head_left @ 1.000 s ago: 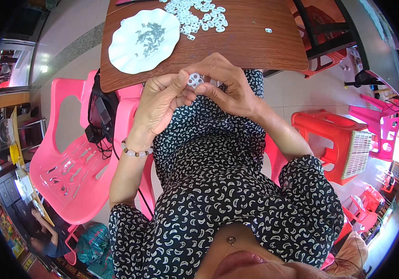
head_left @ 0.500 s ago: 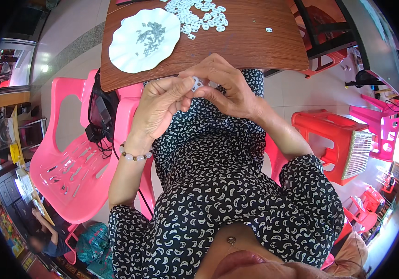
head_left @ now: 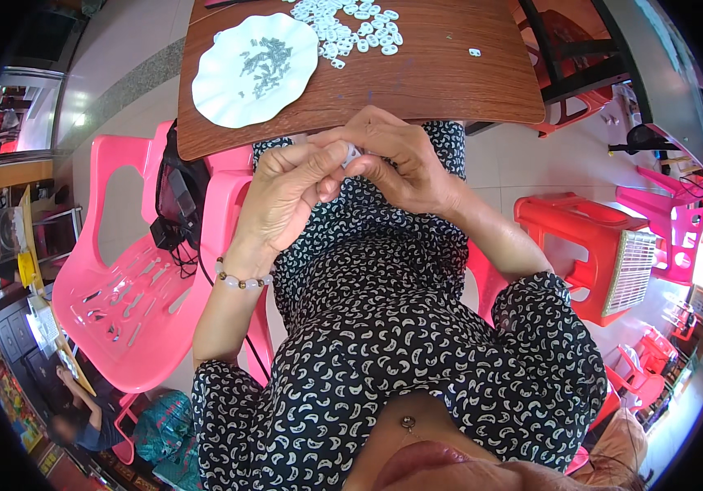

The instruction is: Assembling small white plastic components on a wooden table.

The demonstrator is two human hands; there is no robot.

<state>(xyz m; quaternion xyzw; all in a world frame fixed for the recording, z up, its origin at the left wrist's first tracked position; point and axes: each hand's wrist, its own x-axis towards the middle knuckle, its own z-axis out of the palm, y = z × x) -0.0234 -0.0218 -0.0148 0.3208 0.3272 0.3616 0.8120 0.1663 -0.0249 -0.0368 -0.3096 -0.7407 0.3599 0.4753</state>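
Note:
A small white plastic piece with holes (head_left: 352,153) is pinched between the thumb and fingers of my left hand (head_left: 286,186), just off the table's near edge. My right hand (head_left: 404,168) is closed against the piece's right side, its thumb and curled fingers pressed together; whatever lies between these fingertips is hidden. Beyond my hands, a white wavy-rimmed plate (head_left: 210,92) carries many tiny grey metal-looking pins (head_left: 269,69). To its right lies a loose heap of similar white oval pieces (head_left: 336,34) with holes. One more white piece (head_left: 475,52) rests alone farther right.
The brown wooden table (head_left: 441,90) ends just past my hands. A pink chair (head_left: 114,315) with a black bag (head_left: 179,192) stands at left. Red stools (head_left: 568,213) are at right. Another person (head_left: 93,421) is at the lower left.
The white piece has tilted and moved slightly down and right, with more of it covered by my fingers. Both hands have shifted a little toward me.

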